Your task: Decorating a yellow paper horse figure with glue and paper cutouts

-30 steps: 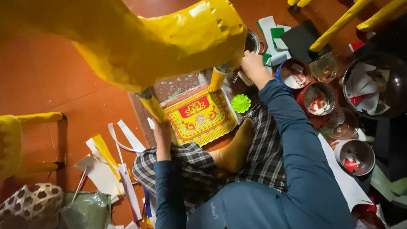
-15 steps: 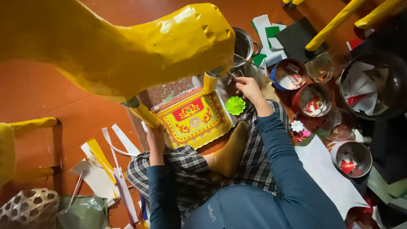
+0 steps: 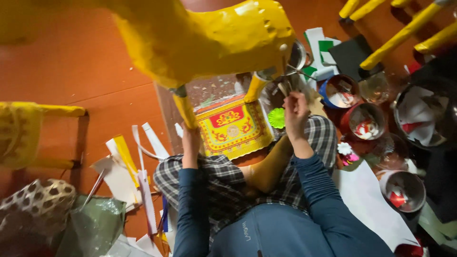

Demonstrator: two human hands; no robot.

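Observation:
A large yellow papier-mâché animal figure point(image 3: 214, 33) stands over my lap on thin yellow legs. My left hand point(image 3: 190, 139) grips the base of its nearer leg point(image 3: 183, 107). My right hand point(image 3: 295, 107) is raised beside the other leg point(image 3: 254, 88), fingers pinched on a thin brush-like tool, too small to make out clearly. Under the figure lies a yellow and red patterned paper sheet point(image 3: 233, 126), with a green paper rosette point(image 3: 276, 117) at its right edge. A metal pot point(image 3: 299, 54) stands just beyond my right hand.
Several bowls of paper bits sit at the right point(image 3: 340, 90) point(image 3: 364, 121) point(image 3: 404, 190), beside a large dark bowl point(image 3: 421, 114). Paper strips point(image 3: 138, 162), a woven basket point(image 3: 33, 204) and a green bag point(image 3: 93, 226) lie left. Yellow poles point(image 3: 404, 31) cross the top right.
My right hand has drawn back from the metal pot and now sits raised near the figure's far leg. My left hand keeps its grip on the near leg. The view has shifted slightly.

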